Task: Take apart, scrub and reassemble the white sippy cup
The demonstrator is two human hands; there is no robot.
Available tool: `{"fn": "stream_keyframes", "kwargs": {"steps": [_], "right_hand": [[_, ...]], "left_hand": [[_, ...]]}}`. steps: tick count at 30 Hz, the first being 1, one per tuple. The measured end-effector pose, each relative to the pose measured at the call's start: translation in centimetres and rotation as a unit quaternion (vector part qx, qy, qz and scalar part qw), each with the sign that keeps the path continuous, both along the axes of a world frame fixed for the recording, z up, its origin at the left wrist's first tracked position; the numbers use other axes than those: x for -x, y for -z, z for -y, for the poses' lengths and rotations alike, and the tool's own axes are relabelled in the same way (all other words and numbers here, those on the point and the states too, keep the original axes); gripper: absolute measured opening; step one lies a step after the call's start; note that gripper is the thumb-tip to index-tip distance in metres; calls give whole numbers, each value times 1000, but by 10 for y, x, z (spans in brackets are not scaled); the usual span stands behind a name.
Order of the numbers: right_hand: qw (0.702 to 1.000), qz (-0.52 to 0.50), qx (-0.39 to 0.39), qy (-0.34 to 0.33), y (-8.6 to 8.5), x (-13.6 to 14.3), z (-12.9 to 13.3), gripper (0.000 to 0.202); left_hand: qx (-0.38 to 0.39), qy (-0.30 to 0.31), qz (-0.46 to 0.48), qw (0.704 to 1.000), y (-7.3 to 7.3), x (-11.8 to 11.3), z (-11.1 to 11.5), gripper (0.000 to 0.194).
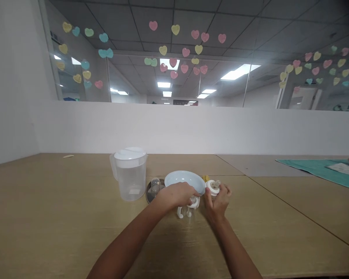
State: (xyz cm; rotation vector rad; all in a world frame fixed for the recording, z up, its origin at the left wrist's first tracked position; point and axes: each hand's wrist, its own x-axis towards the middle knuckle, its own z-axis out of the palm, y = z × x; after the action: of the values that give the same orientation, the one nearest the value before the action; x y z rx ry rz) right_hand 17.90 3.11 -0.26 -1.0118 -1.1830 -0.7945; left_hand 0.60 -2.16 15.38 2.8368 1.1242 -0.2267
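Evidently the right hand (pixel 219 199) grasps the teat ring (pixel 211 187) between thumb and fingers. To that hand's left is the handled bottle (pixel 195 204), looking roughly upright. The left hand (pixel 178 193) is nearer, its fingertips at the bottle's top; whether they grip, I cannot tell. Just beyond the left hand is the bowl (pixel 182 176).
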Motion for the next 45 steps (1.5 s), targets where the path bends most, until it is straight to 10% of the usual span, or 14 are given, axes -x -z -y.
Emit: {"fn": "stream_keyframes", "kwargs": {"steps": [14, 45], "right_hand": [[979, 136, -81, -126, -2, 19, 16, 47], [980, 88, 85, -156, -8, 30, 24, 28]], "left_hand": [[59, 87, 86, 991, 2, 7, -30, 17], [26, 78, 137, 987, 10, 3, -38, 30]]}}
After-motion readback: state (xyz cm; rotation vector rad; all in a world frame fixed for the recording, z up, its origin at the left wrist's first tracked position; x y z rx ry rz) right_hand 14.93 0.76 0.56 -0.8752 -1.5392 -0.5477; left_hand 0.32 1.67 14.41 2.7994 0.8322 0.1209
